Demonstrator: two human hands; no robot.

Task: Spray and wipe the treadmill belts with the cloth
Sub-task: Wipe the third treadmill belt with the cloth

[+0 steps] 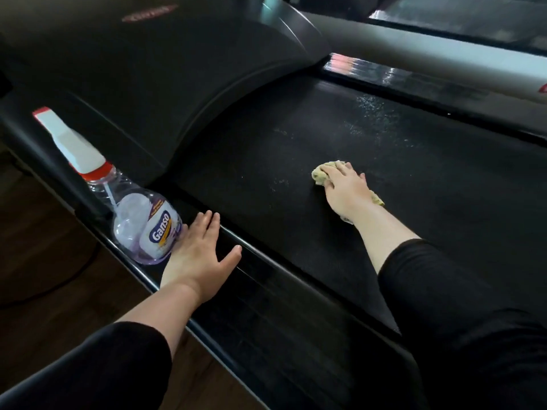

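A black treadmill belt (296, 161) fills the middle of the view, with wet spray droplets (373, 113) on its far part. My right hand (346, 187) presses a yellowish cloth (321, 173) flat onto the belt, fingers spread over it. On the treadmill's left side rail (266, 270) rests my left hand (201, 247), its fingers straight, right beside a clear spray bottle (142, 220) with a white and red trigger head. The bottle stands on the rail and the hand's edge touches its base.
The treadmill's dark motor cover (148, 69) rises at the belt's far end. A second treadmill with a grey rail (444, 51) lies to the right. Brown wooden floor (44, 247) runs along the left.
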